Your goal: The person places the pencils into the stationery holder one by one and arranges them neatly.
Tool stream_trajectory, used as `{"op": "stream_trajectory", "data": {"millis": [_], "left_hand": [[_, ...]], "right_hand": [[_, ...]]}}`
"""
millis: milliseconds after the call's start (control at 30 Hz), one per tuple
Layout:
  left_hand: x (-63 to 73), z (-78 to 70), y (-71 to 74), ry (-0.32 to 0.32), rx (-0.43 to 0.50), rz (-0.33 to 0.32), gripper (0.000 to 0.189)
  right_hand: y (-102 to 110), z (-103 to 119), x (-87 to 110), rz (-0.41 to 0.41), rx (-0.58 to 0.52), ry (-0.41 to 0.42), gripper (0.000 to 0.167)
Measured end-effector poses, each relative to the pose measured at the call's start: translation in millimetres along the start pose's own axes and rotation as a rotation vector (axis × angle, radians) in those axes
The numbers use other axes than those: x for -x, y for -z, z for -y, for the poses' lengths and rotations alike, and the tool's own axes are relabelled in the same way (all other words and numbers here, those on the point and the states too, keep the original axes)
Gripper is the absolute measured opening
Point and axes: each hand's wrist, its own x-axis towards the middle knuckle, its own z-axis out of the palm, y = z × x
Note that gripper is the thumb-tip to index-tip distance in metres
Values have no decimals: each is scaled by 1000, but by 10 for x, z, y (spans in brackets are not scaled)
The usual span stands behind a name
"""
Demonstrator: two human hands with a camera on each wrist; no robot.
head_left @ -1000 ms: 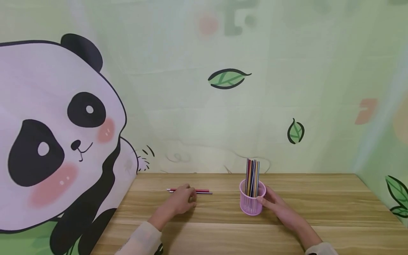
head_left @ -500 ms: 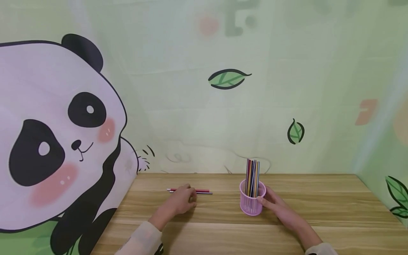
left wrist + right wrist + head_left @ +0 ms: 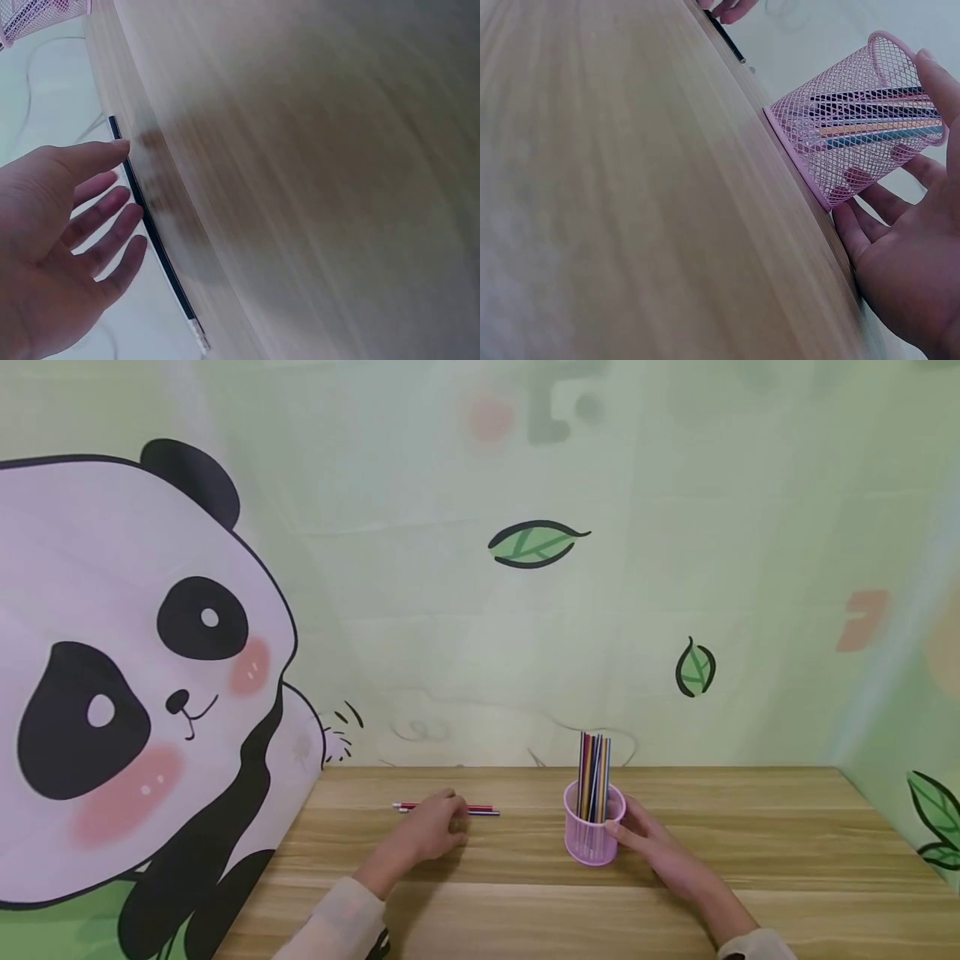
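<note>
A pink mesh pencil cup (image 3: 576,842) stands upright on the table, with several coloured pencils (image 3: 594,777) in it. My right hand (image 3: 663,850) holds the cup from its right side, thumb at the rim and fingers round the mesh wall. To the left, a red pencil (image 3: 482,807) and a black pencil (image 3: 487,813) lie side by side on the wood, partly hidden by my left hand (image 3: 426,831). In the left wrist view, that hand's fingers are loosely bent beside the black pencil (image 3: 161,251), and nothing shows in its grasp.
The wooden table (image 3: 525,918) reaches back to a pale green wall cloth (image 3: 420,635) printed with leaves. A large printed panda (image 3: 97,577) covers the cloth on the left.
My left hand has shifted very slightly to the right over the pencils. My right hand and the pencil cup stay in place.
</note>
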Motion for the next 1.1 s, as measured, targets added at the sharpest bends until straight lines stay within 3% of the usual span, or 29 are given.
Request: {"op": "stream_trajectory", "data": {"millis": [267,600,1100], "left_hand": [[-171,-93,-37,12,13,-11,36],[-369,-136,-147,-30,-14,5,29],[-370,-189,-237,-72,-57,-4,6]], "right_hand": [[11,11,9,9,-8,9,74],[21,-12,-7,7,1,9,76],[4,-15,-21,9,-13,7,74]]}}
